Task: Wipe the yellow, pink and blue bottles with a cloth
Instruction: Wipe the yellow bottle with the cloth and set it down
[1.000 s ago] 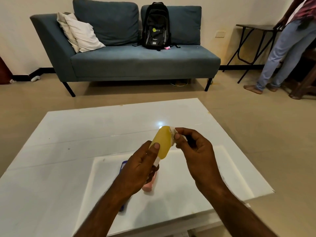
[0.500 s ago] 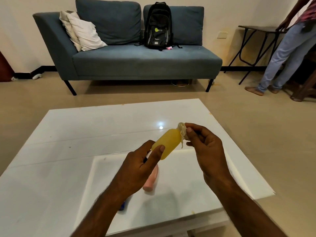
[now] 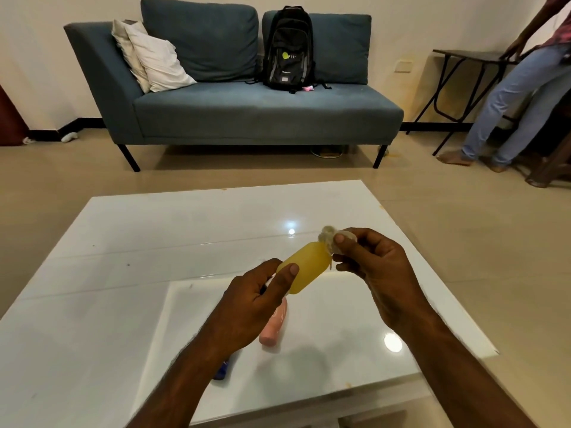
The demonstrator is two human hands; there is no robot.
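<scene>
My left hand [image 3: 256, 301] grips the cap end of the yellow bottle [image 3: 307, 267], which is held tilted above the white table [image 3: 123, 248] with its base up and to the right. My right hand [image 3: 374, 267] pinches a small pale cloth [image 3: 332, 237] against that base. Below my left hand the pink bottle [image 3: 275, 327] lies on the table. Only a tip of the blue bottle [image 3: 222, 369] shows beside my left forearm; the rest is hidden.
A blue-grey sofa [image 3: 247, 112] with pillows [image 3: 151, 57] and a black backpack [image 3: 289, 50] stands across the floor. A person [image 3: 519, 97] stands at the far right beside a dark folding table [image 3: 472, 57].
The yellow bottle has tilted further over to the right, and my right hand with the cloth has slid from its side up to its base end.
</scene>
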